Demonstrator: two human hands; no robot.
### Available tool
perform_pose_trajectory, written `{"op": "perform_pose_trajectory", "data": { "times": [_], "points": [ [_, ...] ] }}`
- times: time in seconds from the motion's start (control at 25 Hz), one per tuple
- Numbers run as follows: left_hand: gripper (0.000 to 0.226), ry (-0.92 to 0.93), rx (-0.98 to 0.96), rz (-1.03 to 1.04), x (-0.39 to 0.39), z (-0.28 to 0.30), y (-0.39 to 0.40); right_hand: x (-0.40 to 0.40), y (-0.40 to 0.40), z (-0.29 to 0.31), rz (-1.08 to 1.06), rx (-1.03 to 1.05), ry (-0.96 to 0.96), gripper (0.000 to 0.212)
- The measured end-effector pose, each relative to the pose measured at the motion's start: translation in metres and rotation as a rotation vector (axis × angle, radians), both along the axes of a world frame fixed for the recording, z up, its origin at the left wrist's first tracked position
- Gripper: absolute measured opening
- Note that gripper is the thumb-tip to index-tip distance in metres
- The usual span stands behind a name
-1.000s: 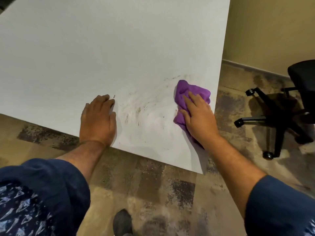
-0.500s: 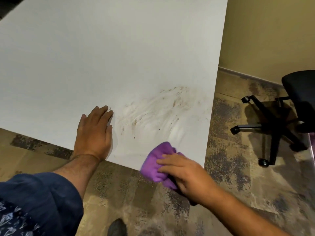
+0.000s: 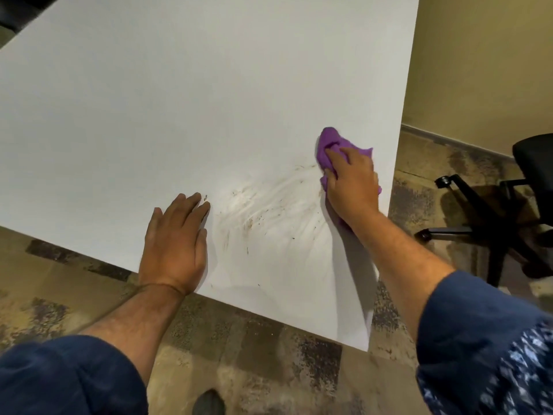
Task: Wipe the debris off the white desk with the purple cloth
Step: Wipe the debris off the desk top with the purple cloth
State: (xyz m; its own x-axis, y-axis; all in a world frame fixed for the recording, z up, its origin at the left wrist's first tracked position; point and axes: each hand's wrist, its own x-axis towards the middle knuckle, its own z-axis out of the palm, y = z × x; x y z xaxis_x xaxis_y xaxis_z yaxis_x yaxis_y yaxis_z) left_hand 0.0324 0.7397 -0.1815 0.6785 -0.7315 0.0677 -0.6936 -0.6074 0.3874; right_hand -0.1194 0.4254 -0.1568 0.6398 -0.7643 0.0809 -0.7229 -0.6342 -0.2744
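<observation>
The white desk [image 3: 179, 115] fills most of the view, with its near right corner toward me. Dark specks and smeared streaks of debris [image 3: 269, 211] lie near that corner. My right hand [image 3: 351, 184] presses the bunched purple cloth [image 3: 330, 143] flat on the desk close to the right edge, just right of and above the streaks. My left hand [image 3: 176, 247] rests palm down on the desk near the front edge, fingers together, left of the debris and holding nothing.
A black office chair [image 3: 508, 211] with a wheeled base stands on the mottled carpet floor to the right of the desk. A beige wall [image 3: 478, 70] with a skirting board runs behind it. My shoe tip [image 3: 209, 402] shows below the desk's front edge.
My right hand swept the cloth from the right side down past the desk's front edge, then carried it back up to the far right of the smear. My left hand stayed put.
</observation>
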Motion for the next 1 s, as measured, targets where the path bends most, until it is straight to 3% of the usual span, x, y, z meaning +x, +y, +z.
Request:
{"op": "perform_pose_trajectory", "data": {
  "times": [0.36,0.6,0.72,0.84,0.88,1.0],
  "points": [
    [0.059,0.048,-0.059,0.019,0.001,0.002,0.001,-0.027,0.205,-0.002,0.32,0.202,-0.072,0.06],
    [0.049,0.08,-0.078,0.055,0.0,0.006,0.001,-0.1,0.274,0.024,0.566,0.41,-0.029,0.029],
    [0.042,0.071,-0.083,0.054,-0.002,0.009,0.0,-0.104,0.23,0.047,0.257,0.387,-0.215,0.029],
    [0.041,0.028,-0.089,0.037,-0.001,0.006,0.002,-0.085,0.127,0.06,-0.066,0.096,-0.352,0.03],
    [0.04,0.015,-0.082,0.031,0.0,0.005,0.001,-0.078,0.093,0.059,-0.12,0.019,-0.301,0.031],
    [0.039,-0.021,-0.07,0.027,0.001,0.001,0.002,-0.062,0.04,0.028,-0.127,-0.006,0.143,0.053]
  ]
}}
